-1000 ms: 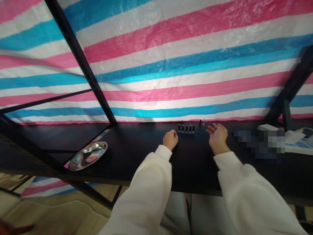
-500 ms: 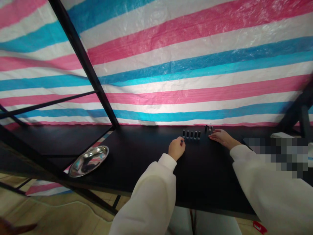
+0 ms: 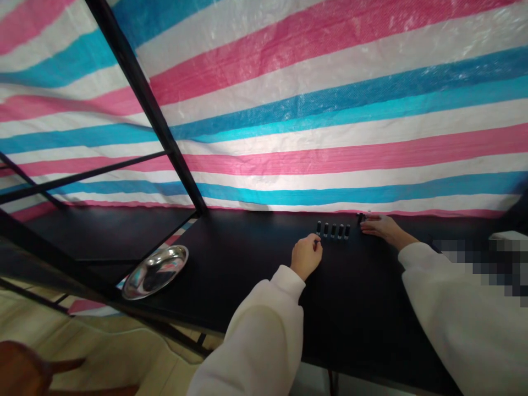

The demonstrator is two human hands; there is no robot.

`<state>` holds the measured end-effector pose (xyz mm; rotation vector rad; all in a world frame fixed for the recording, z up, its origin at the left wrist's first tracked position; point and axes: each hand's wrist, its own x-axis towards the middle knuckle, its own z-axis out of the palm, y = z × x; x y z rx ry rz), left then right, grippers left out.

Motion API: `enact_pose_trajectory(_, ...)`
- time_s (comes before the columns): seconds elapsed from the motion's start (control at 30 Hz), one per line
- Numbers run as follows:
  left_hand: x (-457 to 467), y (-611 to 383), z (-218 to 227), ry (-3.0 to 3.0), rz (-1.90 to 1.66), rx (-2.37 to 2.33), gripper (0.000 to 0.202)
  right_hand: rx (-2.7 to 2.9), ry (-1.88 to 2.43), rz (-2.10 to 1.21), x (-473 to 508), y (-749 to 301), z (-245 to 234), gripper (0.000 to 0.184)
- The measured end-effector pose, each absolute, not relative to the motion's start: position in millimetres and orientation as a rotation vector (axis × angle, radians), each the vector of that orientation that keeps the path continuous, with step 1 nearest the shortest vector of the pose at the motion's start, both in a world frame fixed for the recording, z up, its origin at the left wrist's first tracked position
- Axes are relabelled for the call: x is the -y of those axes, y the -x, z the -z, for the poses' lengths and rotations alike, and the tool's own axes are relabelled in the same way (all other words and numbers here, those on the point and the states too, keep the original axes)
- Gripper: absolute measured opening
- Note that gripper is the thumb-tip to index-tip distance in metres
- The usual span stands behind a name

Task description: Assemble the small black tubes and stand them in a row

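Note:
A row of several small black tubes [image 3: 332,230] stands upright on the black table [image 3: 247,269], near the striped tarp. My left hand [image 3: 307,255] rests curled on the table just left of the row, its fingers closed, close to the leftmost tube. My right hand [image 3: 381,226] reaches to the right end of the row, with its fingertips on a small dark tube [image 3: 360,218] that stands apart. I cannot tell whether those fingers grip it. Both arms wear white sleeves.
A shiny metal tray [image 3: 155,264] lies at the table's left front corner. A black metal frame [image 3: 144,104] slants across the left, with a lower black shelf [image 3: 103,231] behind it. A pink, blue and white striped tarp [image 3: 330,110] hangs behind.
My right hand turned palm down and reached forward to the small tube right of the row. My left hand stayed curled beside the row. The camera view shifted slightly left.

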<state>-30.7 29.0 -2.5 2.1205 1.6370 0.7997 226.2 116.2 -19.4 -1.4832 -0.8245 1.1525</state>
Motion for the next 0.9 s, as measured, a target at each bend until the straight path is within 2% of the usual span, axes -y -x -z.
enact_pose_trajectory(0.33, -29.6, 28.4, 3.2, -2.140, -0.817, -1.604, 0.022, 0.860, 1.535, -1.161, -124.6, -219.7, 17.2, 0.026)
enact_pose_trajectory(0.47, -29.9, 28.5, 4.5, -2.161, -0.800, -1.596, 0.022, 0.871, 1.578, -1.100, -129.8, -216.4, 19.1, 0.030)
enact_pose_trajectory(0.7, -29.0, 29.4, 4.6, -2.175, -0.791, -1.567, 0.023, 1.009, 1.641, -0.974, -133.1, -208.9, 18.0, 0.018)
enact_pose_trajectory(0.9, -28.9, 28.9, 4.1, -2.184, -0.792, -1.560, 0.023, 1.119, 1.676, -0.887, -132.2, -204.5, 14.8, 0.018)
